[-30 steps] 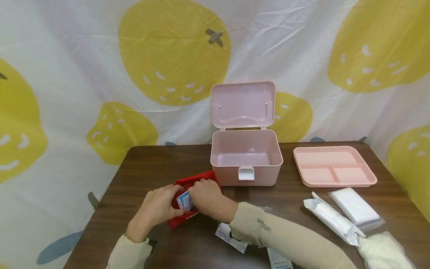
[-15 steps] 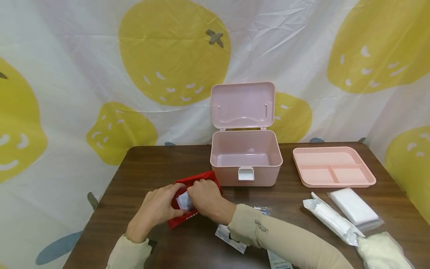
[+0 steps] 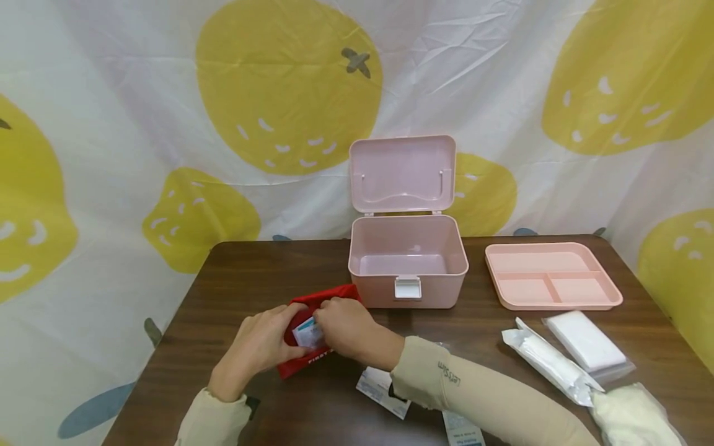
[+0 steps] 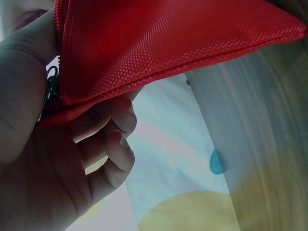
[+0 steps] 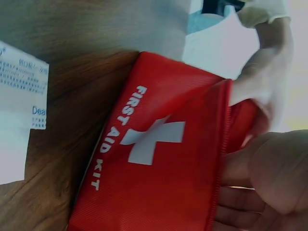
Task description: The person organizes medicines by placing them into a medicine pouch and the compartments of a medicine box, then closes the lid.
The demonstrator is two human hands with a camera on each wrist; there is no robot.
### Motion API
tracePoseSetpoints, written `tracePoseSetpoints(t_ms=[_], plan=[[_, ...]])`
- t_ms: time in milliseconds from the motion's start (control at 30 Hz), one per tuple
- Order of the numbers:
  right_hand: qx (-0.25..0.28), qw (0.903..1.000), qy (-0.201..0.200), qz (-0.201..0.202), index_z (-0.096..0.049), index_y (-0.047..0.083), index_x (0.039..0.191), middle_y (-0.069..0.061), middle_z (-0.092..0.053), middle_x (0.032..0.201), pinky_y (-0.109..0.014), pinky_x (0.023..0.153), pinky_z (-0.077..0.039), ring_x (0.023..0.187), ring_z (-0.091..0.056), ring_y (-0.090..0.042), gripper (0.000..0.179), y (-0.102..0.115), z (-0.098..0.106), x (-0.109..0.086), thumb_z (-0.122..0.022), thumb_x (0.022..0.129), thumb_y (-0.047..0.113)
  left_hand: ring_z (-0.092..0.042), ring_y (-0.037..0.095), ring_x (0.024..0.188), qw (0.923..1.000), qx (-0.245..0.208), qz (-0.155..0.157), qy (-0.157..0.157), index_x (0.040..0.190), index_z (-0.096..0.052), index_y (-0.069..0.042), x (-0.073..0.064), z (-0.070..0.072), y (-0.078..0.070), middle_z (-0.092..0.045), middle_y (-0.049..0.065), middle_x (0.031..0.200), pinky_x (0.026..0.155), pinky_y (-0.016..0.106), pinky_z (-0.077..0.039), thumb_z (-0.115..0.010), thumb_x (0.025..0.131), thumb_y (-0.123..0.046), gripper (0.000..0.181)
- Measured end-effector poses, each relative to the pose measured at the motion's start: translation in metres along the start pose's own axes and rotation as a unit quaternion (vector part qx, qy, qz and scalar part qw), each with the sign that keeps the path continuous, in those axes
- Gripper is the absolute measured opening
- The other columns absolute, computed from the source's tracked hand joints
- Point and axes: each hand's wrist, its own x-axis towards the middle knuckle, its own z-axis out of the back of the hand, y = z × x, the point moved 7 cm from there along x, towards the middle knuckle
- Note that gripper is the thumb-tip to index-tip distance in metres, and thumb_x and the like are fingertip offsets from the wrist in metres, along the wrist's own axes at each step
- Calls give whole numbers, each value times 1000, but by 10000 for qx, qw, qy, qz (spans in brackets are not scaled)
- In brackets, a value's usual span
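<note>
The red pouch (image 5: pixel 168 185), which bears a white cross and the words FIRST AID KIT, is between the 2 hands, with its zipped mouth spread. The left hand (image 3: pixel 259 344) grips its left end, the thumb at the mouth and the other fingers behind the cloth, 2 of them loosely bent. The right hand (image 3: pixel 348 328) has its fingers inside the pouch; their tips are hidden, so I cannot tell how far they are open or whether they hold something. Between the left thumb and the right fingers a white and blue packet (image 3: pixel 306 334) shows. Just beyond the right fingers stands the pink box (image 3: pixel 372 292), its lid raised. Well to their right are the pink tray (image 3: pixel 549 262) with 3 compartments and a wrapped white roll (image 3: pixel 549 362).
</note>
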Motion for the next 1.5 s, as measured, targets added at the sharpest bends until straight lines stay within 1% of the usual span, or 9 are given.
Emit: tracePoseSetpoints(t_ms=[133, 333, 600, 733, 900, 1067, 1200, 1333, 1500], plan=[[532, 9985, 5, -82, -76, 14, 101, -2, -73, 94, -31, 76, -59, 81, -68, -17, 17, -9, 8, -6, -73, 86, 23, -68, 22, 94, 9999, -70, 48, 92, 128, -60, -15, 2, -1, 0, -70, 6, 116, 80, 46, -58, -90, 68, -38, 71], [1192, 9915, -518, -40, -76, 12, 96, -3, -72, 93, -32, 76, -58, 82, -67, -18, 12, -25, 16, -17, -71, 88, 19, -67, 22, 94, 9998, -113, 95, 130, 129, -60, -14, 3, 0, 0, -70, 6, 116, 79, 46, -58, -90, 69, -37, 71], [2086, 9691, -1304, 186, -73, 7, 99, -5, -71, 97, -32, 81, -57, 86, -64, -18, 16, -40, 27, -41, -72, 87, 17, -68, 21, 90, 9999, -70, 15, 110, 128, -60, -14, 5, -1, -4, -70, 6, 114, 76, 44, -58, -89, 69, -39, 70], [2375, 9579, -1613, 27, -72, 6, 102, -6, -70, 96, -32, 80, -56, 86, -63, -18, 20, -48, 31, -55, -75, 86, 17, -68, 22, 94, 9998, -135, 59, 147, 128, -60, -14, 6, -2, -5, -70, 6, 115, 78, 45, -58, -89, 69, -37, 70], [2624, 9477, -1806, -182, -72, 8, 95, -2, -70, 88, -31, 75, -54, 81, -63, -15, 12, -57, 28, -75, -73, 86, 15, -68, 23, 97, 9997, -100, 106, 208, 129, -60, -15, 6, -5, -5, -69, 6, 117, 79, 47, -57, -89, 69, -39, 71], [2693, 9497, -1520, -495, -72, 7, 91, -2, -71, 85, -33, 74, -54, 79, -66, -16, 9, -68, 14, -91, -73, 84, 13, -67, 24, 98, 9998, 3, 96, 187, 129, -60, -16, 6, -5, -5, -69, 6, 119, 79, 49, -57, -88, 69, -42, 71], [2759, 9538, -942, -726, -71, 4, 93, -5, -70, 83, -34, 69, -53, 75, -64, -17, 15, -73, -1, -98, -74, 83, 14, -67, 24, 99, 9998, 37, 82, 167, 128, -60, -16, 5, -5, -3, -69, 7, 119, 78, 49, -57, -88, 69, -43, 71], [2878, 9532, -439, -816, -70, 2, 95, -8, -69, 81, -30, 63, -51, 69, -61, -15, 19, -72, -15, -102, -74, 83, 16, -67, 24, 101, 9996, -29, 177, 239, 129, -60, -16, 4, -4, 0, -68, 7, 120, 80, 49, -57, -88, 69, -43, 72], [2858, 9533, 98, -969, -68, 3, 94, -6, -67, 80, -34, 63, -50, 71, -61, -18, 24, -68, -29, -106, -77, 81, 22, -67, 24, 102, 9993, -113, 234, 270, 131, -59, -16, 4, -6, 2, -68, 7, 122, 81, 50, -57, -88, 69, -43, 73]])
